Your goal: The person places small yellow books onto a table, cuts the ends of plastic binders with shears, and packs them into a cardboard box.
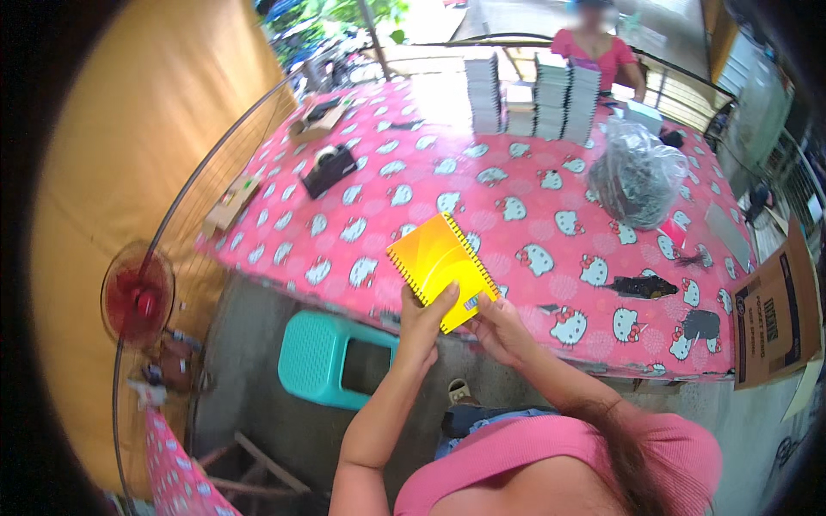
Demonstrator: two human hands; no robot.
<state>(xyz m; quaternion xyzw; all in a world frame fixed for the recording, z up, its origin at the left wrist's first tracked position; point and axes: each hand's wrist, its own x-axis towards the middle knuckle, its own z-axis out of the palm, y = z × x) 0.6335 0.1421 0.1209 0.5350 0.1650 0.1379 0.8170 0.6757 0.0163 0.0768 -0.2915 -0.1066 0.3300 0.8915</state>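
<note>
The left hand (420, 334) and right hand (508, 331) both pinch the yellow notebook (434, 254) by its near end, over the front part of the pink-covered table (533, 297). If either thumb slackens, I reckon it could slide floorward (249, 370).

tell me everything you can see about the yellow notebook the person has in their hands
The yellow notebook is rectangular, its smooth-looking cover shading to orange toward the far end, with pale curved lines and a small printed patch near the near right corner. Dark coil loops show along both long edges. It looks closed, slanting with its far end leftward, seen against the pink patterned tablecloth. The left hand grips its near left side, thumb on the cover; the right hand grips its near right corner.
</note>
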